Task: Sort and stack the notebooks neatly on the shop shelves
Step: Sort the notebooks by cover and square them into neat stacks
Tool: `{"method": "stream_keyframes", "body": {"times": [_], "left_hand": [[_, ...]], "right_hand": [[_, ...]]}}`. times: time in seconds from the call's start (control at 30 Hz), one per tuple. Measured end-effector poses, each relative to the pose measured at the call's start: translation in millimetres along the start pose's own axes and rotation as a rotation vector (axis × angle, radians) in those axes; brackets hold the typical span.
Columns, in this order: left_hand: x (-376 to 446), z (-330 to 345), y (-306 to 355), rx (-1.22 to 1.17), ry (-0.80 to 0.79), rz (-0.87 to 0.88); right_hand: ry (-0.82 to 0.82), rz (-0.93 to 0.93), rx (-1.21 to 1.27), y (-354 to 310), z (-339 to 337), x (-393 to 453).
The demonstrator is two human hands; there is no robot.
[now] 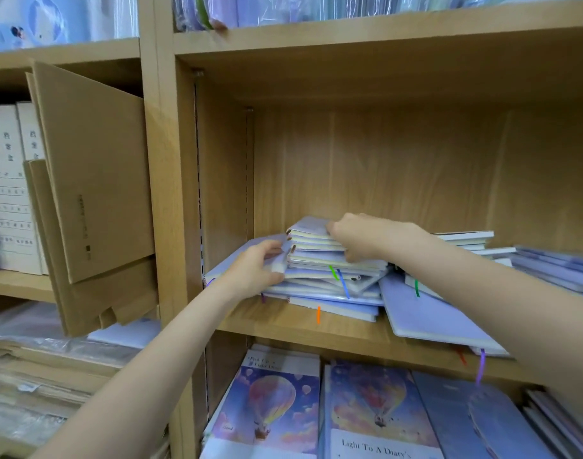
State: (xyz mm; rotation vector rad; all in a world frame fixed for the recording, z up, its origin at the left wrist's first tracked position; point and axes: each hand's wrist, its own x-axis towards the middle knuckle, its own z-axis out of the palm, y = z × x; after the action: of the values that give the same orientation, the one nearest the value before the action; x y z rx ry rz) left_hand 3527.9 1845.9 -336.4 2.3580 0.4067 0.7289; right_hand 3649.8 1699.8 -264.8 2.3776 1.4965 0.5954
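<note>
A crooked stack (330, 279) of lilac notebooks is set on the shelf (316, 329), left of centre. Its top books are gripped by the right hand (356, 236), fingers curled over them. Its left edge is clasped by the left hand (257, 270). More notebooks (429, 313) are spread right of the stack.

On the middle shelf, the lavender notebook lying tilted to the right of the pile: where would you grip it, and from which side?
Grip the lavender notebook at its front edge, coming from the shelf's open front. That edge juts past the shelf lip, leaving room underneath for fingers; its back end is tucked under other notebooks.
</note>
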Motion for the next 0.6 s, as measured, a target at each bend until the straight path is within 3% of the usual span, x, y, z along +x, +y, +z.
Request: {"method": "stream_keyframes", "body": {"times": [0.13,0.23,0.4,0.6], "left_hand": [[2,11,-2,0.064,0.149,-0.001],[7,19,0,0.026,0.278,-0.033],[7,22,1,-0.105,0.337,-0.052],[13,18,16,-0.243,0.393,-0.088]], "right_hand": [[0.100,-0.071,-0.238,-2,-10,-9],[0.229,-0.070,-0.277,2,-14,-16],[0.154,-0.028,-0.096,2,5,-21],[0.290,0.097,0.054,3,29,-12]]}}
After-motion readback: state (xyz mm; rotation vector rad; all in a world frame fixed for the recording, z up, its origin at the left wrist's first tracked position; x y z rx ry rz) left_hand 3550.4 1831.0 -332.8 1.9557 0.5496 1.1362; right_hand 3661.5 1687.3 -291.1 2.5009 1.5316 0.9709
